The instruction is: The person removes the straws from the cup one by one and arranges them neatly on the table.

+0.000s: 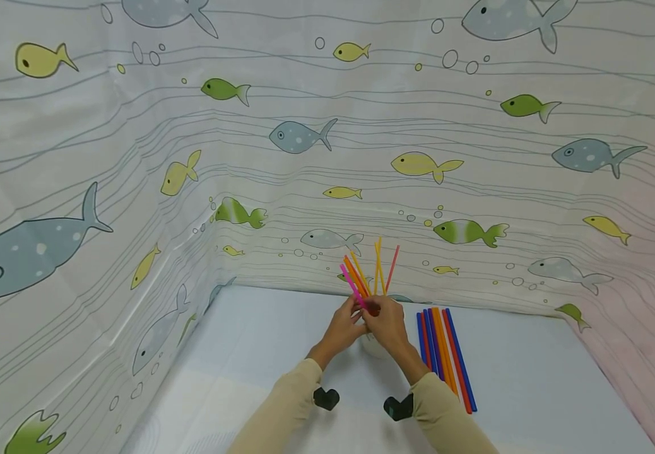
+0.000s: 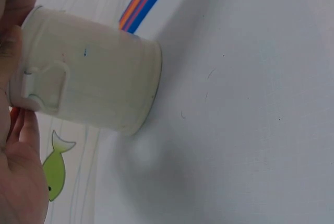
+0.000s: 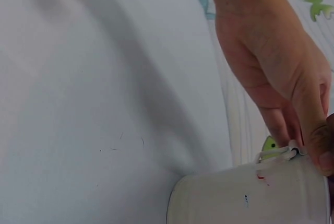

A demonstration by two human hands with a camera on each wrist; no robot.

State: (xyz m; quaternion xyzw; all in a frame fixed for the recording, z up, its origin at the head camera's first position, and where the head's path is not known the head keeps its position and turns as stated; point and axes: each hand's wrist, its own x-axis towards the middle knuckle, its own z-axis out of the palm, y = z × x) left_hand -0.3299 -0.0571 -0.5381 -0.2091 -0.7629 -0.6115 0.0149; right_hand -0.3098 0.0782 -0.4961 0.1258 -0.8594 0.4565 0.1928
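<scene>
My left hand [image 1: 343,325] is at the left side of a white bucket [image 2: 99,72], its thumb over the rim and its fingers by the wire handle [image 3: 279,153]. My right hand [image 1: 387,323] is on the other side, fingers curled at the lower part of a pink plastic stick [image 1: 352,282], which leans left in front of the left fingertips. Behind it, thin orange sticks [image 1: 356,275], yellow sticks [image 1: 377,261] and a red stick [image 1: 392,268] rise above the hands. The bucket stands upright, its mouth mostly hidden by both hands.
On the white table [image 1: 526,384], right of the bucket, several blue, red and orange sticks [image 1: 442,350] lie side by side. A fish-patterned cloth [image 1: 327,211] hangs behind and at both sides of the table.
</scene>
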